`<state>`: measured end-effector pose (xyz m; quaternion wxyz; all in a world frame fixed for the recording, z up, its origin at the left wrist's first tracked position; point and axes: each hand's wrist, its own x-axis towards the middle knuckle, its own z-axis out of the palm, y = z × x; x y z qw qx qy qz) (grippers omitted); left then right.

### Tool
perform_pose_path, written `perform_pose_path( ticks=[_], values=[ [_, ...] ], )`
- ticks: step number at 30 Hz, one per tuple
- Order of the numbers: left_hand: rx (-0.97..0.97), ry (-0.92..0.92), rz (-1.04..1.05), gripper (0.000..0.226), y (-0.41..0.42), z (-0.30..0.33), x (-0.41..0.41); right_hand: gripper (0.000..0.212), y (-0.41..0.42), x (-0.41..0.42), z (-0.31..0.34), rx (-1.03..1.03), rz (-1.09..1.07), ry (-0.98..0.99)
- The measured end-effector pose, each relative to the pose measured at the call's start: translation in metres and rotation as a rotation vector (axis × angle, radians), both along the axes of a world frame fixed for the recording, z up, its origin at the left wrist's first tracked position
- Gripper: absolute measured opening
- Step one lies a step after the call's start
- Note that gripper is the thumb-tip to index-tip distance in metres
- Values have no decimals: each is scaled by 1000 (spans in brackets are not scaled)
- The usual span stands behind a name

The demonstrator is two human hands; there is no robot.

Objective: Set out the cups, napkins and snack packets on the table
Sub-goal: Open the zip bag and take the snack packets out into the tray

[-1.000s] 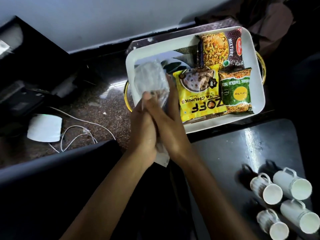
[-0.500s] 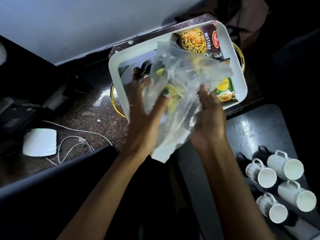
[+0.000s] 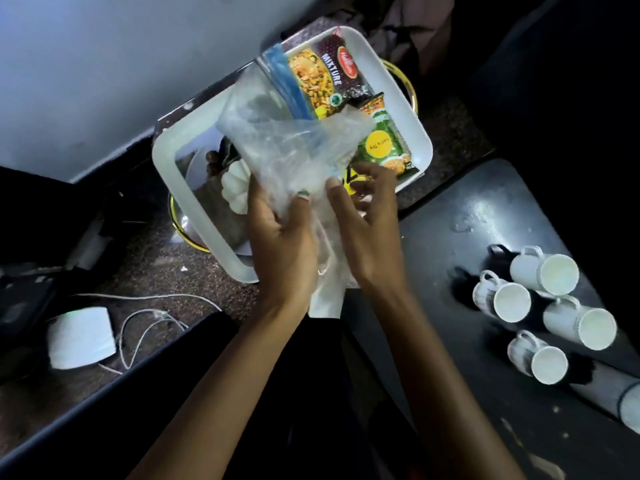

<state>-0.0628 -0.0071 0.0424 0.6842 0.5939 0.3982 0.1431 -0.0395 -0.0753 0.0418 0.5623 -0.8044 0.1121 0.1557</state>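
Note:
My left hand (image 3: 280, 237) and my right hand (image 3: 367, 233) both grip a clear plastic zip bag (image 3: 277, 143) with a blue seal, held up over the white tray (image 3: 166, 154). White napkins (image 3: 327, 299) hang below my hands. In the tray lie a dark Mixture snack packet (image 3: 329, 77), a green snack packet (image 3: 381, 143) and a mostly hidden yellow packet (image 3: 353, 174). Several white cups (image 3: 540, 271) lie on their sides on the black table (image 3: 467, 216) at the right.
A white scalloped dish (image 3: 235, 185) sits in the tray's left part. The tray rests on a speckled counter (image 3: 156, 261) against a pale wall. A white device (image 3: 81, 337) and white cables (image 3: 145, 327) lie at the left. A dark ledge crosses the foreground.
The crumpled bag was pulled open and lifted above the tray. My hands separated, then came closer together at the bag's bottom. The view shifted, so the tray sits further right.

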Motion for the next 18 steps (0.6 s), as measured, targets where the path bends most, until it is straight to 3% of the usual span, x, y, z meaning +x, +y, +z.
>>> perform_pose_path(
  ticks=[3, 6, 9, 13, 18],
  values=[
    [30, -21, -68, 48, -2, -5, 7, 28, -30, -17, -7, 330, 66, 315],
    [45, 3, -182, 47, -16, -9, 7, 42, -62, -36, -8, 518, 140, 448],
    [63, 34, -320, 52, -36, -17, 2, 49, -86, -49, -8, 609, 27, 472],
    [158, 24, -493, 49, -62, -24, -4, 38, -101, -67, -14, 556, -202, 338],
    [274, 0, -712, 32, -107, -23, -23, 34, -132, -97, -22, 292, -545, 93]
  ],
)
